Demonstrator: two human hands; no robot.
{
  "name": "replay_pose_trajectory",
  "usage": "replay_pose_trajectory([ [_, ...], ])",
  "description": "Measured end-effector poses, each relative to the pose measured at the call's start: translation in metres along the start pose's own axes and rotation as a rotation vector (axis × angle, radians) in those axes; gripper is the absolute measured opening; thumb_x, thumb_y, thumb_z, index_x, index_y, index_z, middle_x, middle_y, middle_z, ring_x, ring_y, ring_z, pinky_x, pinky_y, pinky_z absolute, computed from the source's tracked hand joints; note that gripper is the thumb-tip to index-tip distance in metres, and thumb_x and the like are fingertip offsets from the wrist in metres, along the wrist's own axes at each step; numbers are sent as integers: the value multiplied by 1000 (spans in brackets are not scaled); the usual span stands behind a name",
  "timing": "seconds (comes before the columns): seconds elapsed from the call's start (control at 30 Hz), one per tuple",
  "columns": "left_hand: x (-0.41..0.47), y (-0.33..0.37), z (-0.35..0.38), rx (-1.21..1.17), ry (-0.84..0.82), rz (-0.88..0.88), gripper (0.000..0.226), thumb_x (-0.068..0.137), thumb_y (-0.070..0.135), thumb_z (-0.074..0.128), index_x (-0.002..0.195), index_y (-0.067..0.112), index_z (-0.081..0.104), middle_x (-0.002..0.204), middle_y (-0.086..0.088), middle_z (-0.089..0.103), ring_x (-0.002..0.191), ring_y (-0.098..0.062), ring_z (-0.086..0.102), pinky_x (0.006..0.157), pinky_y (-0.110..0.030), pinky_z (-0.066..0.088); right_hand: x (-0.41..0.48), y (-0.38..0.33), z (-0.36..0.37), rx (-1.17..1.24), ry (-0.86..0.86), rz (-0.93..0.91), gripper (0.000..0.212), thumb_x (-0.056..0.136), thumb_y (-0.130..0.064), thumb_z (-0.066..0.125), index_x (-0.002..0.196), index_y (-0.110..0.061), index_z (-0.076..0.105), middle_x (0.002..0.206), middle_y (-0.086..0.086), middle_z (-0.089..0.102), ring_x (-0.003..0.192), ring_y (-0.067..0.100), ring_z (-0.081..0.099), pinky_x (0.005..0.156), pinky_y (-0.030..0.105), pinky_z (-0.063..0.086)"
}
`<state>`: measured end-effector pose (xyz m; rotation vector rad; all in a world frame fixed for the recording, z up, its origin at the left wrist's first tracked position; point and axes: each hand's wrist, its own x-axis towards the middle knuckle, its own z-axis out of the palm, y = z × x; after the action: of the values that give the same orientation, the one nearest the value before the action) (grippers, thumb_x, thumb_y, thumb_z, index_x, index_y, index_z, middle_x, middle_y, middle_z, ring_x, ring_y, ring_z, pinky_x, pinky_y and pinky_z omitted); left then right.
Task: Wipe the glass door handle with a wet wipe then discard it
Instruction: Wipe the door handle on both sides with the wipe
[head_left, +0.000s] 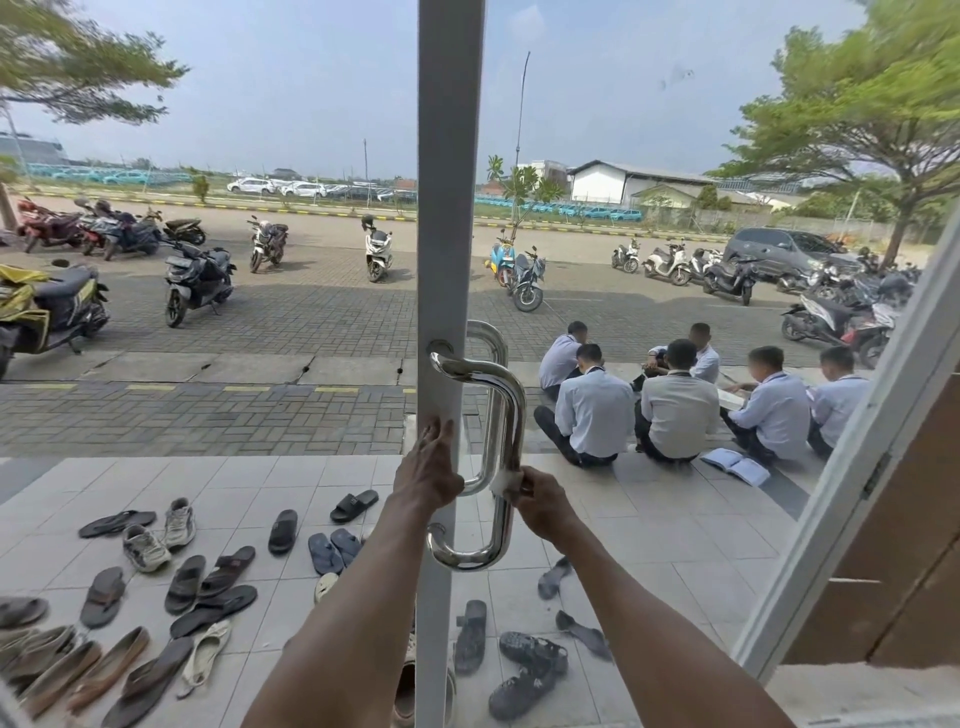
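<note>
We face the glass door (675, 156), its white frame post (449, 208) running down the middle of our view, with a tiled porch (675, 525) strewn with sandals beyond the pane. On that post sits the steel door handle (506, 415), a D-shaped bar fixed at top and bottom. Our left hand (428, 470) lies flat against the post, fingers loosely spread and closed on nothing, steadying the door. Our right hand (537, 501) has its grip clamped on the wet wipe (505, 482), which is pressed around the lower part of the handle's upright bar.

We judge the wipe is small and bunched, so it could slip off the slick steel and fall by the threshold if our pinch loosens on a stroke. Pushing hard could also swing the door, since only our left palm holds it. The curved ends near the post could be missed.

The bar stands clear of the post, leaving a gap for our fingers to pass behind it, and the upright above our right hand is free. The lower bend is near. No bin is in view.
</note>
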<state>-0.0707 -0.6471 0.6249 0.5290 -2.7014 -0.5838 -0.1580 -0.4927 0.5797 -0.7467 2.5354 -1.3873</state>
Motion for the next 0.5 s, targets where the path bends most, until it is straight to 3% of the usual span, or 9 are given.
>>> replay_pose_trajectory([
  [0.17, -1, -8, -9, -10, 1, 3, 90, 81, -1, 54, 155, 22, 9, 163, -1, 8, 147, -22, 20, 118, -32, 26, 0, -5, 5, -29, 110, -22, 15, 87, -18, 65, 100, -9, 67, 93, 4, 71, 86, 20, 64, 73, 28, 45],
  [0.4, 3, -4, -24, 8, 33, 38, 88, 82, -4, 52, 155, 19, 9, 162, -4, 7, 147, -24, 20, 116, -32, 26, 13, -60, -29, -19, 288, -217, 14, 85, -17, 69, 94, -7, 68, 89, 5, 71, 81, 16, 63, 70, 21, 42],
  [0.5, 6, 0, -30, 30, 50, 61, 87, 83, -3, 53, 154, 19, 8, 162, -5, 7, 147, -24, 19, 115, -33, 27, 17, -80, -40, -58, 311, -293, 11, 85, -16, 67, 89, -5, 65, 78, 8, 67, 76, 25, 60, 69, 29, 45],
])
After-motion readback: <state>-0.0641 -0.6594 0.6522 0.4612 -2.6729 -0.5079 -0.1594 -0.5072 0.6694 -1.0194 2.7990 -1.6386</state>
